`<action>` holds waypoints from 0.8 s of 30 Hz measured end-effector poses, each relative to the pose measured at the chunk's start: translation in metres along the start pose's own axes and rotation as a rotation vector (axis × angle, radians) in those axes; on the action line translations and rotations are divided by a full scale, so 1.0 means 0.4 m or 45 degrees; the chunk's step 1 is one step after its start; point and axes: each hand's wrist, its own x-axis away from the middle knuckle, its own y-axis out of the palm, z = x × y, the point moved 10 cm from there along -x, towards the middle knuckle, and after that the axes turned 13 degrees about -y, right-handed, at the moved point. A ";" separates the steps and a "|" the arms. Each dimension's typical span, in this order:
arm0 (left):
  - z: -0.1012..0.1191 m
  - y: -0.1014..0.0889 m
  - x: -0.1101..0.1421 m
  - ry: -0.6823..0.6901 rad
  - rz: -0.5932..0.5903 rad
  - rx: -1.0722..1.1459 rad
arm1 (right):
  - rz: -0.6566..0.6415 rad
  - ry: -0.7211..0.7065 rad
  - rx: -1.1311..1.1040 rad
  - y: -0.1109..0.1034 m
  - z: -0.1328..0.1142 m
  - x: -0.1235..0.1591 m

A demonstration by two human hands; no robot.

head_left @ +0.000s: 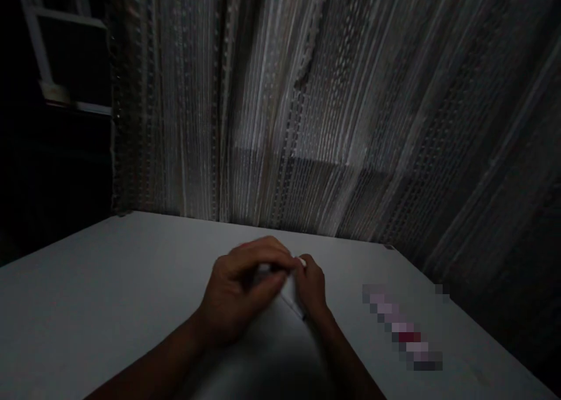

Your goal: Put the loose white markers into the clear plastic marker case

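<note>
Over the white table (131,283), my left hand (245,286) is closed, its thumb and fingertips drawn together in a pinch. What lies between them is hidden or too small to name. My right hand (312,283) is right beside it, curled shut, with a small white piece (301,261) showing at its fingers; its kind is unclear. Below the fingertips, between the hands, runs a thin dark line (291,305) with a darker end. Whether a hand holds it or it lies on the table, I cannot tell. Dim light and blur hide detail.
To the right on the table lies a long, narrow, pixelated pink and dark red item (403,330). A striped woven curtain (263,107) hangs behind the table's far edge. At the upper left, a pale frame (72,19) stands out in the dark.
</note>
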 end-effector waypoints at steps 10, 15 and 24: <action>-0.390 -0.090 -0.028 -0.288 0.188 0.148 | 0.097 -0.210 -0.339 -0.231 -0.207 -0.122; -0.420 -0.049 -0.025 -0.526 0.061 0.207 | -0.367 -0.396 -0.073 -0.143 -0.339 -0.189; -0.435 -0.026 -0.018 -0.594 -0.028 0.306 | -0.985 -0.621 0.600 0.108 -0.400 -0.155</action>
